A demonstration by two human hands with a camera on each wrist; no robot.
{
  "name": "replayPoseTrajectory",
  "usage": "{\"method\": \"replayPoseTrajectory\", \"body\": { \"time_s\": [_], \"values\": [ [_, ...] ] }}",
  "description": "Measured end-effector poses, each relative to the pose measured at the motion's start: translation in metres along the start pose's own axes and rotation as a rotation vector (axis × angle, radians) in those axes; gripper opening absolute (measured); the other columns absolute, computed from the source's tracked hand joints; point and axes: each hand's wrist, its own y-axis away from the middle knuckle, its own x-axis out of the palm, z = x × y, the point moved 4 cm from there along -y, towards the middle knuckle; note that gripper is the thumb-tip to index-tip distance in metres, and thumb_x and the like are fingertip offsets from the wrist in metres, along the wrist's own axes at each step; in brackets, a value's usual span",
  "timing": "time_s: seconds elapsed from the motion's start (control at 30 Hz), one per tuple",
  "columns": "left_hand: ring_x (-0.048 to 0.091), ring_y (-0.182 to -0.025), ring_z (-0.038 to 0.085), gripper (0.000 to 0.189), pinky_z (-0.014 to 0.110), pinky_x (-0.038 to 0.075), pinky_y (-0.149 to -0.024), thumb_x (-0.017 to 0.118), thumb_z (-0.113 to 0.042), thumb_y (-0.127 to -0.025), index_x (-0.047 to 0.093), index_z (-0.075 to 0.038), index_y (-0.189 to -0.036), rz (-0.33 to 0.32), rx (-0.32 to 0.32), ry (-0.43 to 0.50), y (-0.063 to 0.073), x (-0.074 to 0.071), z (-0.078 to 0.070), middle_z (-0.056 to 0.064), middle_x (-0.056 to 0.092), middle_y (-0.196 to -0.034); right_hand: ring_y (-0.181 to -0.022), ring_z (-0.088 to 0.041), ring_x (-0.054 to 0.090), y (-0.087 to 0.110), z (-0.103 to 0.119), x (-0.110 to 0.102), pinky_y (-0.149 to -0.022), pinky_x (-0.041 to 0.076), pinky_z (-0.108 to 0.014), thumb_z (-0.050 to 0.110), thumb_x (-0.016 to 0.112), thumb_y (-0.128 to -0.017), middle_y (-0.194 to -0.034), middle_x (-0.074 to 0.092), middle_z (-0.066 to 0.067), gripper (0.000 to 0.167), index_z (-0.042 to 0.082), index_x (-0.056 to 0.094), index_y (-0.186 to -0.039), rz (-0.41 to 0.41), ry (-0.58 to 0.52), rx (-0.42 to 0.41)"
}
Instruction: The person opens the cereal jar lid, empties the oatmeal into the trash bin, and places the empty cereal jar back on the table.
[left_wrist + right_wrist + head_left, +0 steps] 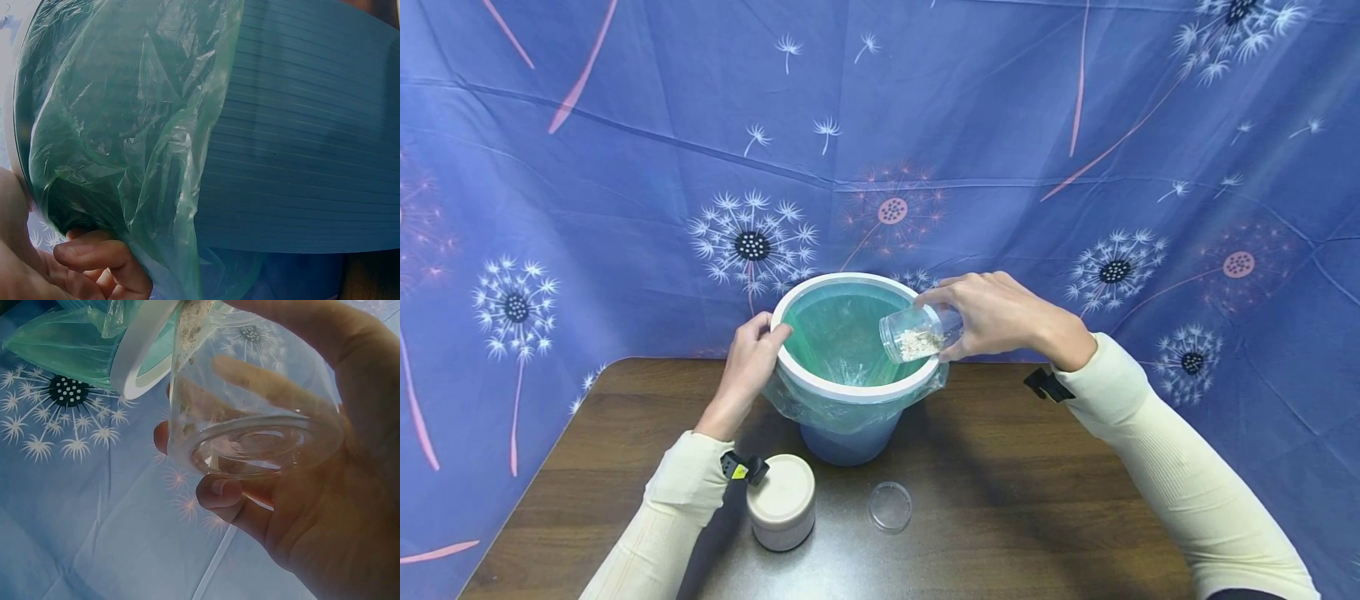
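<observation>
A blue trash bin (852, 446) with a white rim (850, 391) stands on the table, lined with a thin green plastic bag (125, 125) folded over the outside. My left hand (748, 367) grips the bin's left edge, thumb over the rim and fingers curled against the outside. In my right hand (1003, 315) is a clear jar (250, 394), tipped on its side with its mouth pointing left over the bin's opening. Pale flakes (917, 343) lie along the jar's lower wall near the mouth.
A cream lidded canister (781, 508) stands in front of the bin, beside my left wrist. To its right, a clear round lid (891, 507) lies flat on the brown wooden table (1000, 483). Behind the table hangs a blue dandelion-print cloth (970, 125).
</observation>
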Motion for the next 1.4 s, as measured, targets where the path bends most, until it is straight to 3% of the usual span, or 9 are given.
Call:
{"method": "replayPoseTrajectory", "body": {
  "time_s": [0.47,1.2,1.4],
  "values": [
    [0.052,-0.077,0.02,0.02,0.031,0.041,-0.069,0.063,-0.021,-0.096,0.057,-0.008,-0.083,0.004,0.003,0.003,-0.0005,0.0002,-0.0001,-0.005,0.049,-0.069,-0.075,-0.014,0.063,-0.0022,0.001,-0.0018,-0.061,0.051,-0.039,0.04,0.098,-0.072,-0.131,0.073,-0.005,0.075,0.021,0.071,-0.139,0.013,0.027,0.005],
    [0.051,-0.079,0.021,0.02,0.031,0.04,-0.07,0.063,-0.021,-0.097,0.056,-0.009,-0.083,0.003,0.0,0.003,-0.0003,-0.0004,0.0009,-0.003,0.047,-0.071,-0.069,-0.014,0.059,-0.0035,0.0046,-0.0032,-0.06,0.049,-0.037,0.04,0.094,-0.075,-0.119,0.074,-0.004,0.072,0.021,0.071,-0.14,0.021,0.041,-0.011],
    [0.052,-0.08,0.021,0.02,0.031,0.04,-0.072,0.063,-0.021,-0.097,0.056,-0.009,-0.082,0.002,-0.002,-0.001,-0.0007,-0.0012,0.0009,-0.003,0.048,-0.071,-0.077,-0.016,0.067,-0.0065,0.0064,-0.0054,-0.065,0.053,-0.042,0.04,0.095,-0.074,-0.121,0.075,-0.005,0.073,0.023,0.07,-0.141,0.044,0.069,-0.005]
  ]
}}
